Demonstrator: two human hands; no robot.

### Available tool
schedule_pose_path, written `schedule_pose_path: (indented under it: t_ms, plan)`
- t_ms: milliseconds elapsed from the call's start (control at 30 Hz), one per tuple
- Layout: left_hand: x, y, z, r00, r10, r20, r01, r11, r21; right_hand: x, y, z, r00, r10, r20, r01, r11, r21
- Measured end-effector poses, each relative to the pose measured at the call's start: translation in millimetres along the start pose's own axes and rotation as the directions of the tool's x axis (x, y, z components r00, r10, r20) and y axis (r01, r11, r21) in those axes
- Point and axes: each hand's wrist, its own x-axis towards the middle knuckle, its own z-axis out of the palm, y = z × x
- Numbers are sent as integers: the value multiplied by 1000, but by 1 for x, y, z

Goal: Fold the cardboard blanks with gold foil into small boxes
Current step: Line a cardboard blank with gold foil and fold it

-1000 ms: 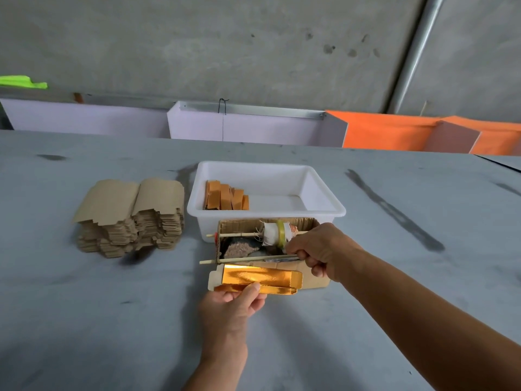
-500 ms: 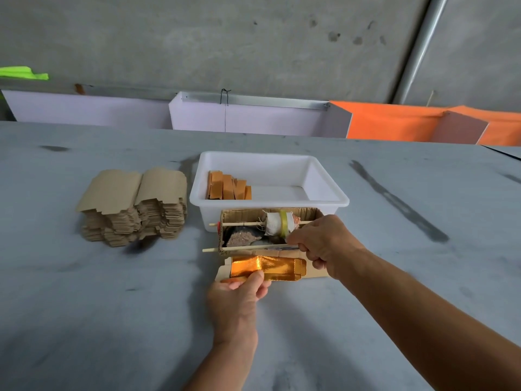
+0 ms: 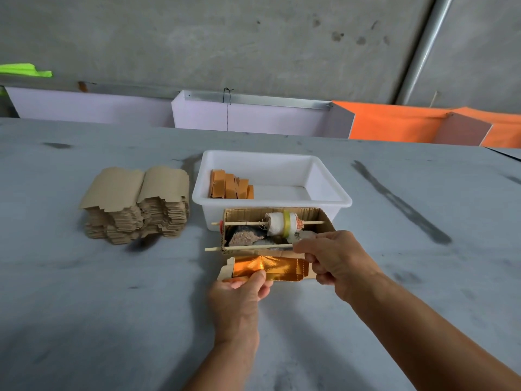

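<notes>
A cardboard blank with gold foil (image 3: 270, 267) lies partly folded just in front of a small cardboard jig box (image 3: 324, 218). My left hand (image 3: 242, 292) pinches the blank's near left edge with thumb and fingers. My right hand (image 3: 332, 259) grips the blank's right end, its fingers curled round it beside the jig's front stick (image 3: 242, 247). A tall stack of flat brown blanks (image 3: 135, 204) sits to the left. Several folded gold boxes (image 3: 231, 188) stand in a white plastic tub (image 3: 327, 197) behind the jig.
The jig box holds a taped roll on a second stick (image 3: 283, 222) and a stone. Low lilac panels (image 3: 253, 117) and orange panels (image 3: 394, 125) line the table's far edge against a concrete wall. Bare grey tabletop lies to the right and near me.
The blank has been lowered closer to the jig's front and folded further. My right hand has come down from the stick to the blank's right end. The view has tilted slightly.
</notes>
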Motion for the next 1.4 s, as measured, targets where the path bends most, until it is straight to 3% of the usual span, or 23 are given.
schedule_pose_path:
  t_ms: [667,1000,1200,1400]
  plan:
    - [1,1,-1,999,-31,18,32,998,-56,-15,20,9,1000,9,-23,-5,988,152]
    - [-1,2,-1,1000,-28,6,28,998,-47,-7,26,11,996,-55,-64,59,996,68]
    - [1,2,-3,1000,-5,17,6,999,-37,3,44,19,961,-219,-167,198,971,-133]
    - [2,4,-4,999,34,36,-33,999,-29,14,55,22,852,-472,-226,348,833,-430]
